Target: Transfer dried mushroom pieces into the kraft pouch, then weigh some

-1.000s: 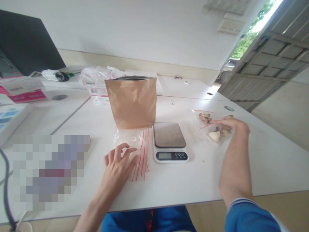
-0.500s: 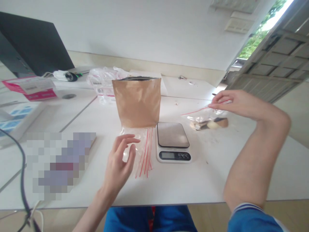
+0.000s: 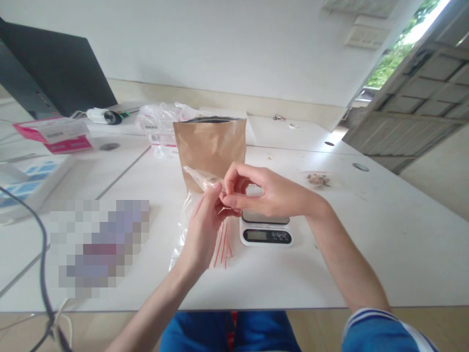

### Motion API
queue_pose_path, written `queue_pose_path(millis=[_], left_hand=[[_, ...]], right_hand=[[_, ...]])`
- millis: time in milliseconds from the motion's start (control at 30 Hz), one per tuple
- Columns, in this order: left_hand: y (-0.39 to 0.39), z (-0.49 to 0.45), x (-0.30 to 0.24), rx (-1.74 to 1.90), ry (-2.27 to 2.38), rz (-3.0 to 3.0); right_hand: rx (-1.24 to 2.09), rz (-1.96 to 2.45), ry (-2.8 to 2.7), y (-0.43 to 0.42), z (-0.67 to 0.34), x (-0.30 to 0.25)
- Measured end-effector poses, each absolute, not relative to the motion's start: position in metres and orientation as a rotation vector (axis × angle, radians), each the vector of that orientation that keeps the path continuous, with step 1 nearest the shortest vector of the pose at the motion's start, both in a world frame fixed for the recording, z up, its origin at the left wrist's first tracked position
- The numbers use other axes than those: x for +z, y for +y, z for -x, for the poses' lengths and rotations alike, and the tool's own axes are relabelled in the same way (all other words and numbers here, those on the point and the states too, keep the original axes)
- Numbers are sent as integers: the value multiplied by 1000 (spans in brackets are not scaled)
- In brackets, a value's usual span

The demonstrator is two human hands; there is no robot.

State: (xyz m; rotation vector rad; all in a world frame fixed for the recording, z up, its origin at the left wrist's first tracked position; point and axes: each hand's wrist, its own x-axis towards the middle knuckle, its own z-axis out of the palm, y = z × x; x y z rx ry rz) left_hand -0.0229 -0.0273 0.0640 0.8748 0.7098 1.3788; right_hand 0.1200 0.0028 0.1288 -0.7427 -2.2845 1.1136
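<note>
My left hand (image 3: 207,222) and my right hand (image 3: 256,190) meet in front of the brown paper pouch (image 3: 208,146), both closed on a clear zip bag (image 3: 200,177). Pale contents show faintly through its plastic; my fingers cover most of it. The pouch stands upright with its top open. Below my left hand, flat clear zip bags with red seal strips (image 3: 222,249) lie stacked on the table. Beside them is a white kitchen scale (image 3: 266,237), its metal plate partly covered by my right hand. Another filled zip bag (image 3: 318,180) with brownish pieces rests to the right.
Behind the pouch lie plastic-wrapped packs (image 3: 161,124). Pink-and-white boxes (image 3: 54,134), a black computer case (image 3: 62,73) and a white tray with blue labels (image 3: 36,176) stand at left. A dark cable (image 3: 44,259) hangs at the lower left. The table's front edge (image 3: 311,309) is near me.
My right hand has brought a filled zip bag from the right side to the middle. My left hand has risen and closed on it. The filled bag lying at right now shows plainly.
</note>
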Motion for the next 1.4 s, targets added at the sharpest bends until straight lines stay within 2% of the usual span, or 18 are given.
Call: queue_pose_path(millis=[167,433,633,800,1133,1233,1300,1400], left_hand=[[-24,27,51,1431,831,-992],[-21,40,42,1396,1137,-1503],[-21,53,42,1287,1273,-1644],[-22,74,42,1538,1482,-1445],[-31,57,39,1259,1229,-1811],[-32,58,35,1221,1216,-1775],[-31,64,31,1300,1250,-1633],[-31,76,26,1552,1352,-1368]], right_hand=[[1368,651,-2166,15,-114,116],[1408,777,-2183,19,-103,102],[1083,861,-2334,25,-107,98],[779,994,-2189,38,-123,105],[1055,783,-2411,14,-91,98],[1292,645,-2442,27,-101,92],[1369,651,-2445,39,-115,90],[1239,836,-2436,54,-140,95]])
